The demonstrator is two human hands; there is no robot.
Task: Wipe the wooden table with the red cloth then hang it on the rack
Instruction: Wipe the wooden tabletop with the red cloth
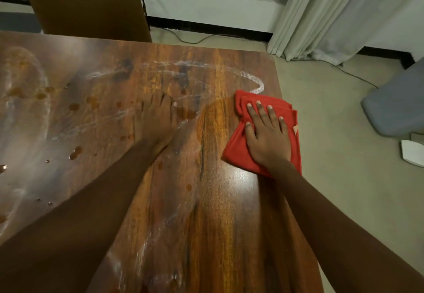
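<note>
Closest to you, the brown wood-grain laminate table (218,235) carries pale streaky smears running up between your forearms, so this near stretch looks only partly wiped; if you leave it, the film will likely dry into marks.

Further out, your right hand (267,137) lies flat with its fingers spread, pressing the folded red microfibre cloth (238,152) onto the table's right edge. Part of the cloth overhangs that edge. Push outward from here and the cloth could slide off the table onto the pale floor (332,178), picking up grit that you would then drag across the wood. The folds bunched ahead of your fingertips may also ride over liquid rather than lift it.

Your left hand (156,125) rests palm down, fingers extended and close together, on a wet, smeared patch near the middle. Leaning on it there risks a slip, and it will leave a print in an area you still have to clean.

Beyond and to the left, scattered amber-brown droplets (73,106) and a curved white wet trail (257,88) remain. A wide sweep with an already damp cloth will probably spread these rather than clear them; refolding to a dry face would help.

No rack shows from here, so I cannot tell where the cloth must hang
</note>
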